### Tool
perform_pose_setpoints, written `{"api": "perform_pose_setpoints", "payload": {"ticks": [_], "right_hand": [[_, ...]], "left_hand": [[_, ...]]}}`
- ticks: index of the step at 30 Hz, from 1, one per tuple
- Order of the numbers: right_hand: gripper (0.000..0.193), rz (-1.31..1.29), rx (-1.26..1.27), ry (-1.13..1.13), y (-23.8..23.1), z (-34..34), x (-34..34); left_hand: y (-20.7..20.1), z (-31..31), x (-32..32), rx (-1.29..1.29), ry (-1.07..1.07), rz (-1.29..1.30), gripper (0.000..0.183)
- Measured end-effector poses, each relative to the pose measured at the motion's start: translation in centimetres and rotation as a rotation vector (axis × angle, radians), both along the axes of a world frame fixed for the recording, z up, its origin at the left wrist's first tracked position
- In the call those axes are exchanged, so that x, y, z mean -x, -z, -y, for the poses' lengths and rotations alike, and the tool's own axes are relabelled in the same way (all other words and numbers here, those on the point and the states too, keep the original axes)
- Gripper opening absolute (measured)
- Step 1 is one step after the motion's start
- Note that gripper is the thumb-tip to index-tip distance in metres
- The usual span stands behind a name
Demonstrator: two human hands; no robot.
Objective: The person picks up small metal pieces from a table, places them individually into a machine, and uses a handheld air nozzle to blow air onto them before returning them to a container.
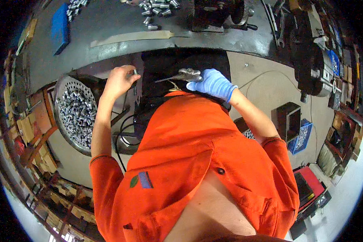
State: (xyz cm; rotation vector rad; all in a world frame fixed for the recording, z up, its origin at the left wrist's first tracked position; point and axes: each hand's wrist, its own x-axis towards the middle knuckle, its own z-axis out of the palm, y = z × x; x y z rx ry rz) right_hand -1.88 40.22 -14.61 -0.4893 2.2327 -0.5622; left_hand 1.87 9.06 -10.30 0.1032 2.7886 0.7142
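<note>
My bare left hand (122, 81) is raised between the perforated bowl and my lap. Its thumb and fingers pinch a small silver metal sleeve (135, 72). My right hand (215, 84), in a blue-striped glove, is closed round a silver air blow gun (188, 75) above my dark-clad lap. The gun's thin nozzle points left, toward my left hand, with a gap between it and the sleeve. The glove hides the gun's handle. To the left of my left forearm, the perforated metal bowl (89, 93) holds many loose metal sleeves (76, 115).
A dark workbench (121, 26) spans the front, bearing a blue bin (60, 28), loose sleeves (157, 8) and a geared machine (218, 14). Another machine (312, 60) stands at right, above a dark box (287, 121) and a blue crate (301, 137). A black hose (117, 141) loops beside my left side.
</note>
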Motion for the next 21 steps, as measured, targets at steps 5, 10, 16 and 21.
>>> {"api": "perform_pose_setpoints", "payload": {"ticks": [5, 10, 16, 21], "right_hand": [[0.060, 0.036, 0.006, 0.033, 0.1, -0.6, 1.3], [0.046, 0.179, 0.290, 0.252, -3.6, -1.5, 1.1], [0.041, 0.218, 0.287, 0.236, -5.5, -1.3, 1.0], [0.054, 0.292, 0.440, 0.322, -3.0, -2.0, 1.3]], "left_hand": [[0.8, 0.7, -0.6, -0.079, -0.028, -0.011, 0.031], [0.9, -1.0, -0.4, -0.087, 0.064, -0.027, 0.028], [1.3, -1.6, 0.2, -0.033, 0.135, -0.063, 0.031], [0.8, -0.7, -0.3, -0.417, -0.231, 0.245, 0.023]]}}
